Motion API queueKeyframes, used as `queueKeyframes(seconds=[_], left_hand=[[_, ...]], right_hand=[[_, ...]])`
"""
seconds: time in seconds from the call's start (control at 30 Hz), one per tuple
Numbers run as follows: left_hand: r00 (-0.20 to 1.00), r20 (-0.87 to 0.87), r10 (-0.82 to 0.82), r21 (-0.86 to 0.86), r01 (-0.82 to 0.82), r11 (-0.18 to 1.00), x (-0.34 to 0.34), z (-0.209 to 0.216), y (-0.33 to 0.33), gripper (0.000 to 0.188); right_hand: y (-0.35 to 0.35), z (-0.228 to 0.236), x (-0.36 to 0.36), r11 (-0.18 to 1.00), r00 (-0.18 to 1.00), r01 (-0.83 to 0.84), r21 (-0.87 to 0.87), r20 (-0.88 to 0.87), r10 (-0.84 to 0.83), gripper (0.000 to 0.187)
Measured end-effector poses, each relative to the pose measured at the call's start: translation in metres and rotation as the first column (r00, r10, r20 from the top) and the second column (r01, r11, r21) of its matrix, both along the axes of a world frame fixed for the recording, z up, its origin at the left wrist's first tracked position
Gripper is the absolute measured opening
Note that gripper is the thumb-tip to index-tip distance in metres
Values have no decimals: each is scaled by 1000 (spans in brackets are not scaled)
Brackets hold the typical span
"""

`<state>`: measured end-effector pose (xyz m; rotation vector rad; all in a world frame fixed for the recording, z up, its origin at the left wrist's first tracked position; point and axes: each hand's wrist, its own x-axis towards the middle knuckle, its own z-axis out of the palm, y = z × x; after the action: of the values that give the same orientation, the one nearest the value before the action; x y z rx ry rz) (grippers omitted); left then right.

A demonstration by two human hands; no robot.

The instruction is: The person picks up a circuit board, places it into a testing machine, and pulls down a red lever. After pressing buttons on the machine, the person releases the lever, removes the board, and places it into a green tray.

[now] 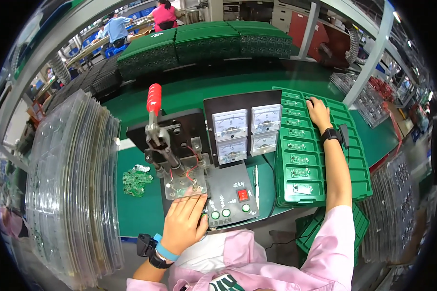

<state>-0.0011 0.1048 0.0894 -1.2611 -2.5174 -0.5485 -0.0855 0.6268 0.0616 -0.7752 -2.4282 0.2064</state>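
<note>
My left hand (pixel 183 220) lies at the front edge of a clear plate (pixel 185 188) on a test fixture, fingers stretched forward and fingertips against or just under the plate. Its thumb is beside a green button (pixel 205 216). Above the plate rises a toggle clamp with a red handle (pixel 154 98). My right hand (pixel 319 114) reaches over the far part of a green compartment tray (pixel 320 172), its fingers together and bent down by a dark, small thing I cannot make out. Small circuit boards (pixel 298 145) lie in the tray's left column of compartments.
Four analog meters (pixel 230 124) stand on a black panel behind the control box (pixel 228 186). Loose green boards (pixel 137 182) and a white pen (pixel 256 184) lie on the green table. Tall clear tray stacks (pixel 73 189) flank the left; green tray stacks (pixel 206 41) line the back.
</note>
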Motion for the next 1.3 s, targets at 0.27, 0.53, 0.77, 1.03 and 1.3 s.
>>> queueKeyframes(seconds=[0.27,0.53,0.77,1.03,1.3], left_hand=[[993,-119,-3,93,14,996,3,-11,1,42],[954,-228,-193,357,266,895,6,-28,-10,13],[946,-115,-303,555,315,770,39,-55,-26,11],[515,636,-575,545,227,807,118,-109,27,37],[-145,728,-670,685,191,703,132,-134,46,67]], right_hand=[[-118,109,16,844,668,-325,427,-528,524,23],[-347,178,36,376,343,-926,41,-330,880,55],[-371,116,77,37,49,-999,-32,-638,768,77],[-375,7,174,280,263,-959,-35,-472,841,56],[-401,10,170,128,326,-922,-366,-555,765,47]])
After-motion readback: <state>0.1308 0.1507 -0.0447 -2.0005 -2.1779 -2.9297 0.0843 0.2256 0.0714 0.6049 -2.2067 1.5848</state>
